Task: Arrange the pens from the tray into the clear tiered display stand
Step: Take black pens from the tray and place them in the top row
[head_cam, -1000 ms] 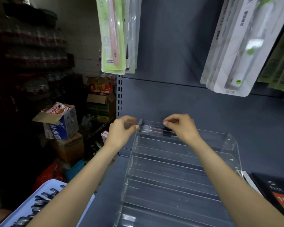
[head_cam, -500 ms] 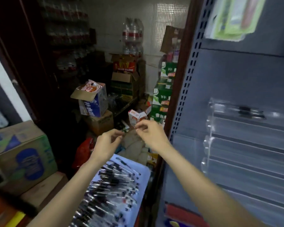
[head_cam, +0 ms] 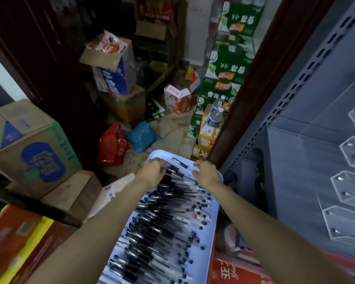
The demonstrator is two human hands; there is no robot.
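The pens (head_cam: pixel 164 220) lie in a thick heap in the pale blue tray (head_cam: pixel 211 238), filling nearly all of it, so by the look of things most of the job is ahead. At the tray's far end the left hand (head_cam: pixel 152 173) rests on the pile with its fingers curled down among the pens; whether they have closed on one I cannot tell. The right hand (head_cam: pixel 206 173) is just beside it, fingers bent over a single pen there, grip equally unclear. Right of the tray, on the grey shelf (head_cam: pixel 285 160), stands the clear tiered stand (head_cam: pixel 344 181). The tiers in view hold no pens that I can make out.
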